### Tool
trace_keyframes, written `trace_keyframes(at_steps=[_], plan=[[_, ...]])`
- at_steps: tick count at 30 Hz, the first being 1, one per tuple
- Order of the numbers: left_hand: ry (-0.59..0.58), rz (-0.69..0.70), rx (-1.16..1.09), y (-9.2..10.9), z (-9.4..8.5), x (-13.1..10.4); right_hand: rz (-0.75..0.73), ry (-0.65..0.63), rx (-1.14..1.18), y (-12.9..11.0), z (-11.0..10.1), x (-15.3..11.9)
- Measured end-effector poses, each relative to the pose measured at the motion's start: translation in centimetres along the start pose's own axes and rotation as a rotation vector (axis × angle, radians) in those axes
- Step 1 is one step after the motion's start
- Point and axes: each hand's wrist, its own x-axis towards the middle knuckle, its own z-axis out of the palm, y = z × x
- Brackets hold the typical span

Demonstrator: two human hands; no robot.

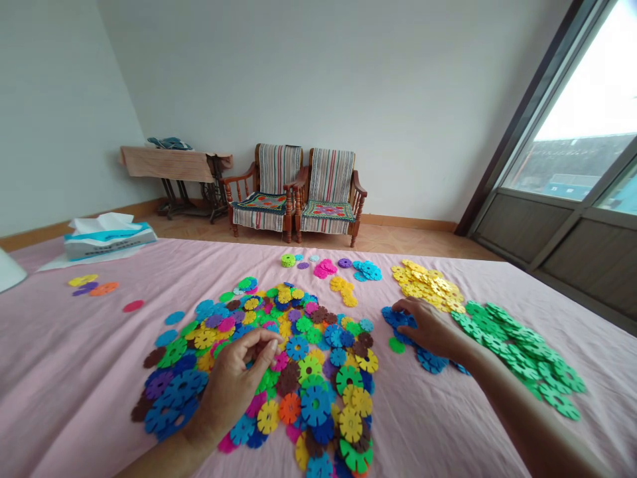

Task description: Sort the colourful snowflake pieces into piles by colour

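Observation:
Over the left part of a mixed-colour heap of notched plastic discs (pixel 315 405), my left hand (pixel 237 378) hovers with thumb and index finger brought together; what they hold, if anything, is too small to tell. My right hand (pixel 423 324) rests at a pile of blue discs (pixel 430 360), its fingertips touching the upper blue discs; whether one is gripped is hidden. A single green disc (pixel 397 344) lies just left of that pile. Yellow discs (pixel 428 284) are heaped behind my right hand, and a large green pile (pixel 517 345) lies right of my right forearm.
Small groups of pink (pixel 325 268), light blue (pixel 368 270) and orange-yellow discs (pixel 343 289) lie behind the heap. A tissue pack (pixel 110 240) sits at the back left of the pink cloth (pixel 89 372). Two wooden chairs (pixel 328 209) stand beyond.

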Motion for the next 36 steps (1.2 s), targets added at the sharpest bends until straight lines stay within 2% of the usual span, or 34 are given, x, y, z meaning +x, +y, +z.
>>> trace_keyframes(at_steps=[5, 14, 17, 21, 24, 28, 36], plan=[[0.004, 0.001, 0.01, 0.1, -0.1, 0.0, 0.018, 0.129, 0.069, 0.8, 0.4, 0.2], [0.005, 0.002, 0.04, 0.2, -0.1, 0.0, 0.166, 0.33, 0.16, 3.0, -2.1, 0.5], [-0.006, 0.002, 0.044, 0.2, -0.1, 0.0, 0.194, 0.254, 0.136, 3.6, -2.5, 0.4], [-0.007, 0.002, 0.042, 0.1, -0.2, -0.1, 0.152, -0.014, 0.088, 3.5, -3.1, -0.6], [-0.002, 0.0, 0.028, 0.0, -0.2, 0.0, 0.118, -0.123, 0.012, 2.7, -3.5, -1.6], [0.003, -0.009, 0.016, 0.0, -0.2, 0.0, 0.073, -0.139, -0.033, 1.5, -3.4, -2.0], [0.013, 0.013, 0.031, 0.3, -0.1, 0.0, 0.065, -0.026, 0.018, 1.5, -3.4, -1.0]])
